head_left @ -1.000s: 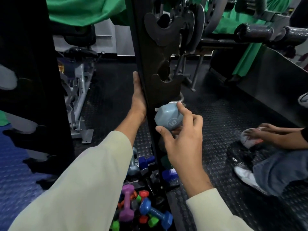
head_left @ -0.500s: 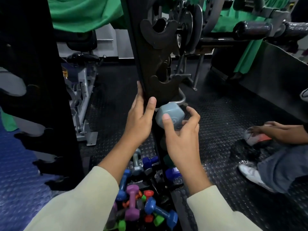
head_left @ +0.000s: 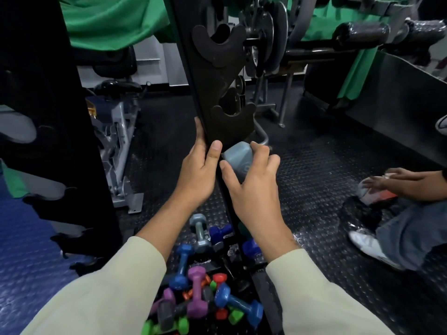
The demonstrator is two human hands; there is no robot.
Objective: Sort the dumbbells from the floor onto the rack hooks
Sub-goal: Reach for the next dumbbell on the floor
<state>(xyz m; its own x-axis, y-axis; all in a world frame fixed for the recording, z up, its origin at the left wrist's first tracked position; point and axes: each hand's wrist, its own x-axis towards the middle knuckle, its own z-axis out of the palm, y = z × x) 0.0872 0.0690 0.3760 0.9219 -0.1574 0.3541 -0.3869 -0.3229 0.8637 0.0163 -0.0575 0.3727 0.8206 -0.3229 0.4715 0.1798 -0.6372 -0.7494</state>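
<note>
The black rack (head_left: 208, 76) rises through the middle of the frame, its upright post carrying scooped hooks, one at the top centre and another (head_left: 233, 117) just above the hands, both bare on the side that shows. The studded floor (head_left: 321, 180) spreads across the right half, and at the bottom centre it carries a heap of dumbbells (head_left: 200, 296) in blue, purple, green, red and grey, so most of the sorting looks undone. The left hand (head_left: 198, 172) braces the post at mid-frame, fingers laid along its far edge and thumb curled over the near face, a grip grasping the upright. The right hand (head_left: 254, 182) sits just right of the post, its grip clasping the head of a grey dumbbell (head_left: 238, 160) with thumb below and fingers over the top; the handle and far head are hidden behind the post. The dumbbell is held right below the lower hook, against the rack. The step in hand seems to be seating this weight on a hook. Next it likely needs lifting slightly and sliding so the handle drops into the scoop, heads on either side, before letting go.
</note>
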